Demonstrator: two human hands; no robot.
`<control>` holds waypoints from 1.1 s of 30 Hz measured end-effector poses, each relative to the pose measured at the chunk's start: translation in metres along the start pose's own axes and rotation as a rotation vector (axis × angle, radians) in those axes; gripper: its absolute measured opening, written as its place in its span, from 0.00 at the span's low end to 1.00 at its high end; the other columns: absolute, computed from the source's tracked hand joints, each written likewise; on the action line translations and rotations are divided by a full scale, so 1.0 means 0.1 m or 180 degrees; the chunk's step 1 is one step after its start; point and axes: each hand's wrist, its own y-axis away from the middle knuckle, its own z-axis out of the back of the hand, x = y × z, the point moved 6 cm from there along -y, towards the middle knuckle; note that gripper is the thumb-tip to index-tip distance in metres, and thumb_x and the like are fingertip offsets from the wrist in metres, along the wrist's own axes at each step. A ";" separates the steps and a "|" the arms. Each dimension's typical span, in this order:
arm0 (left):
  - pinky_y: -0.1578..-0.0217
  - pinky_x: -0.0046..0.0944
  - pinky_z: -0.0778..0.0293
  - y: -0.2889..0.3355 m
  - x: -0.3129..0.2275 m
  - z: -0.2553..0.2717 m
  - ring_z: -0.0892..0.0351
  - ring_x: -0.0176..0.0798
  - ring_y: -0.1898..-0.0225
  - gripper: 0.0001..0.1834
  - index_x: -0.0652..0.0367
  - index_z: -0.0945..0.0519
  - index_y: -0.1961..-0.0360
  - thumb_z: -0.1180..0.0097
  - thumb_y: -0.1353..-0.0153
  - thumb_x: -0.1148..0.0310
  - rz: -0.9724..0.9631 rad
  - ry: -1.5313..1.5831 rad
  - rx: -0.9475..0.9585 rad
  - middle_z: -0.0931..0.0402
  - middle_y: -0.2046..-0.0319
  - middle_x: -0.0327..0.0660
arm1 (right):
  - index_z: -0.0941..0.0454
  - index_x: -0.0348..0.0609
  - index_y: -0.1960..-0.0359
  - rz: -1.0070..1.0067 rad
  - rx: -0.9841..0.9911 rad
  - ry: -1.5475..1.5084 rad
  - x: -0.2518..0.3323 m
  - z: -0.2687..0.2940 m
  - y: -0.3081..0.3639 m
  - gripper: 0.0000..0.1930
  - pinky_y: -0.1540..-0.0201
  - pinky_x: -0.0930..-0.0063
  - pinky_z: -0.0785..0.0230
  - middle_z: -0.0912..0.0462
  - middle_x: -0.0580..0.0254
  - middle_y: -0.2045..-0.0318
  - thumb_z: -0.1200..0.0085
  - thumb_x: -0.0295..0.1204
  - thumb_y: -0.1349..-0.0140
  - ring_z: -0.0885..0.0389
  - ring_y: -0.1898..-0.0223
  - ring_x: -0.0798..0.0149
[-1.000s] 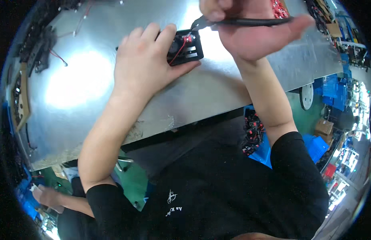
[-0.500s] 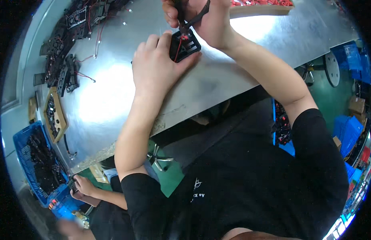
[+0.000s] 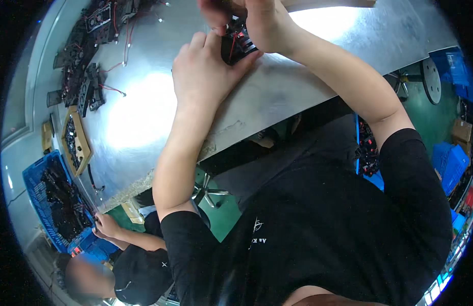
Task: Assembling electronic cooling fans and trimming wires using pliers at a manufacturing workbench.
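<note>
My left hand (image 3: pixel 203 66) grips a black plastic housing (image 3: pixel 241 47) on the metal table, fingers along its left side and thumb along its near edge. A red wire (image 3: pixel 232 48) runs inside the housing, beside a small red part. Over its far end is my right hand (image 3: pixel 267 25), fingers curled and partly smeared by motion at the top of the picture. It is closed round black-handled pliers, which its palm and fingers now mostly hide; the handles show in the earlier picture.
Black assemblies with red wires (image 3: pixel 91 92) line the table's far left. Nearby are a wooden tray of small parts (image 3: pixel 86 155) and a blue crate of black parts (image 3: pixel 29 176). A co-worker's hand (image 3: pixel 107 225) is at lower left. A wooden-edged tray (image 3: pixel 328 4) sits at the top.
The view has shifted slightly, so the table sits higher in the picture. My right hand has turned and come down over the housing, hiding the pliers' handles. My left hand keeps its grip.
</note>
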 end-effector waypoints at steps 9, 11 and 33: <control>0.54 0.50 0.22 -0.10 0.03 0.12 0.16 0.52 0.57 0.43 0.55 0.15 0.47 0.29 0.54 0.31 -0.0134 0.0105 0.0397 0.17 0.60 0.45 | 0.23 0.43 0.56 -0.0148 -0.0841 -0.2476 -0.45 0.55 -0.22 0.51 0.67 0.72 0.29 0.24 0.64 0.75 0.68 0.85 0.43 0.22 0.72 0.65; 0.42 0.52 0.30 -0.05 -0.15 0.35 0.20 0.49 0.45 0.44 0.50 0.15 0.43 0.30 0.55 0.31 -0.1939 0.0135 -0.0275 0.16 0.50 0.40 | 0.22 0.43 0.58 -0.0314 -0.1272 -0.3172 -0.51 0.64 -0.24 0.50 0.67 0.73 0.29 0.24 0.63 0.75 0.66 0.85 0.43 0.23 0.73 0.65; 0.56 0.51 0.22 -0.13 0.29 0.10 0.18 0.60 0.60 0.36 0.64 0.23 0.41 0.26 0.45 0.56 0.1006 0.2101 0.0735 0.18 0.59 0.56 | 0.22 0.43 0.64 -0.2605 0.0420 -0.3005 -0.73 -0.04 0.16 0.44 0.70 0.77 0.37 0.27 0.71 0.77 0.66 0.78 0.35 0.31 0.77 0.70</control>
